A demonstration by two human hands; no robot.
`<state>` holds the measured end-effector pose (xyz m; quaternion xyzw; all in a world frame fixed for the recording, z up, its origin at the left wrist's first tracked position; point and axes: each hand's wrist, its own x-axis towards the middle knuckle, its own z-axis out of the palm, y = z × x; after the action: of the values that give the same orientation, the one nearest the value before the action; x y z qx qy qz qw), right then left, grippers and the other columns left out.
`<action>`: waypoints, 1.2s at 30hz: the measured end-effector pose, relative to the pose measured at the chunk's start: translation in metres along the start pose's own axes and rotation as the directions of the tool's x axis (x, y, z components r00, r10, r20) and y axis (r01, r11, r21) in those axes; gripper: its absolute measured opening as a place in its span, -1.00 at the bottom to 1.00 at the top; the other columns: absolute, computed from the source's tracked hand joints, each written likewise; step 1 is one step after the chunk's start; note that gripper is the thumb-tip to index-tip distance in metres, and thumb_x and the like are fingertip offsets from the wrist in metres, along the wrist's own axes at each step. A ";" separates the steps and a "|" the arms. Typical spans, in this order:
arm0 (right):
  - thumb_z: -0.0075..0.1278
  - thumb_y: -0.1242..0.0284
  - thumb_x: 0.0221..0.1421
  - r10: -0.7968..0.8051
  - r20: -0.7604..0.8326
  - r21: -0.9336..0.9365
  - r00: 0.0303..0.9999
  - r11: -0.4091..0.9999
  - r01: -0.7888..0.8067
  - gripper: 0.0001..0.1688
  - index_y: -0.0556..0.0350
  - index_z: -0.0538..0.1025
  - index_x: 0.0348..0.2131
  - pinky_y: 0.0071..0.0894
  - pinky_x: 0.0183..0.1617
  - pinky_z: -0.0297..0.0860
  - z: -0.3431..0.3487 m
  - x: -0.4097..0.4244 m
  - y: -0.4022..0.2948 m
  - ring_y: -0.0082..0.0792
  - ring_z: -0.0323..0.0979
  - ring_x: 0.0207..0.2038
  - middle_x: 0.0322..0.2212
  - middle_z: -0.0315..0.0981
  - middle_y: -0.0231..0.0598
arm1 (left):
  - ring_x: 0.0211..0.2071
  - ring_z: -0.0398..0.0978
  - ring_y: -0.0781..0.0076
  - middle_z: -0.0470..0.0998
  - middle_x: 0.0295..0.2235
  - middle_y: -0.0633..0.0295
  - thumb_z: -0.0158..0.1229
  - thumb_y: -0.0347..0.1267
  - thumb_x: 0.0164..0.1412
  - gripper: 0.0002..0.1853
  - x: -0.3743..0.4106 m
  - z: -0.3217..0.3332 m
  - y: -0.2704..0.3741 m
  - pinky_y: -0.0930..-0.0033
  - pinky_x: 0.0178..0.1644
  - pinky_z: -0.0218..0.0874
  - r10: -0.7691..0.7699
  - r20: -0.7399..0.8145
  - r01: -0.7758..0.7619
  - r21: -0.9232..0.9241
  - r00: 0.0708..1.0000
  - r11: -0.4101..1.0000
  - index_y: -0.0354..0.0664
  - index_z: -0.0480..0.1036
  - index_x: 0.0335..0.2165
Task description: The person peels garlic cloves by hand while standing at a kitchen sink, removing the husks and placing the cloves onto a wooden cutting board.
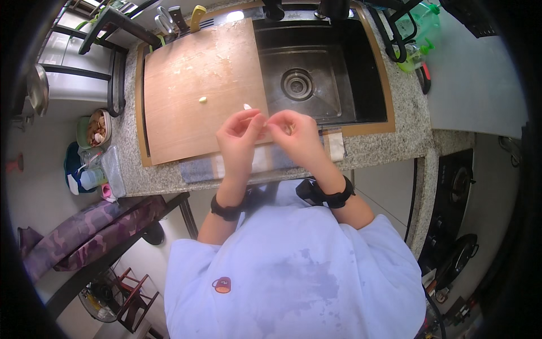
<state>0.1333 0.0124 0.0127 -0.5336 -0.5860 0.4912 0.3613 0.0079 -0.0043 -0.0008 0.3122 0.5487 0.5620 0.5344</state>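
Above the front right corner of a wooden cutting board (190, 127), my left hand (240, 134) and my right hand (298, 134) meet at the fingertips. They pinch a small pale piece that looks like garlic, mostly hidden by the fingers. Something pale also shows inside the curled fingers of my right hand. On the board lies a peeled garlic clove (203, 100), left of my hands. A whiter clove or piece (247, 106) rests just beyond my left fingertips. Thin bits of skin and wet patches mark the board's far part.
The board covers the left part of a black sink (343, 84) with a drain (297, 84). Knives (197, 19) stand behind it. A container of garlic (98, 127) sits on the left. A striped cloth (199, 168) lies along the granite counter's front edge. Spray bottles (408, 61) stand right.
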 end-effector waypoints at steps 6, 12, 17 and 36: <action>-0.06 0.47 -0.21 -0.011 -0.049 0.005 0.999 1.000 0.011 -0.83 0.24 0.44 -0.54 -0.53 -0.51 0.26 0.002 -0.001 0.000 -0.46 0.36 -0.59 -0.64 0.41 -0.18 | -0.53 0.39 0.64 0.47 -0.52 0.25 0.11 -0.47 -0.03 -0.83 0.000 0.000 -0.004 0.67 -0.45 0.21 0.072 0.023 -0.073 0.035 0.997 0.997 -0.35 0.42 -0.39; -0.07 0.48 -0.23 0.028 -0.024 0.014 0.999 1.000 -0.028 -0.84 0.25 0.43 -0.56 -0.54 -0.52 0.24 -0.001 -0.001 -0.004 -0.48 0.33 -0.61 -0.67 0.39 -0.20 | -0.46 0.42 0.55 0.47 -0.43 0.17 0.05 -0.46 0.02 -0.75 0.003 -0.005 -0.003 0.57 -0.34 0.27 0.040 0.138 -0.051 0.078 0.990 0.996 -0.40 0.38 -0.28; -0.08 0.49 -0.22 0.048 -0.005 0.132 0.999 0.990 -0.047 -0.85 0.27 0.43 -0.58 -0.57 -0.52 0.23 -0.003 0.001 -0.002 -0.57 0.30 -0.59 -0.67 0.39 -0.26 | -0.35 0.42 0.50 0.44 -0.32 0.10 0.01 -0.47 0.05 -0.71 0.005 -0.013 0.001 0.51 -0.24 0.27 0.023 0.314 -0.045 0.064 0.949 0.997 -0.42 0.34 -0.22; -0.04 0.47 -0.20 0.026 0.068 0.196 0.997 0.980 -0.039 -0.83 0.26 0.44 -0.57 -0.62 -0.52 0.18 -0.004 0.002 -0.001 -0.65 0.22 -0.58 -0.68 0.34 -0.34 | -0.35 0.43 0.45 0.45 -0.38 0.10 -0.03 -0.42 0.09 -0.73 0.009 -0.021 -0.003 0.46 -0.22 0.29 0.001 0.396 0.040 -0.095 0.918 0.995 -0.42 0.34 -0.25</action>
<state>0.1364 0.0149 0.0140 -0.4882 -0.5374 0.5698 0.3849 -0.0129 -0.0026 -0.0098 0.3859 0.4035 0.5091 0.6550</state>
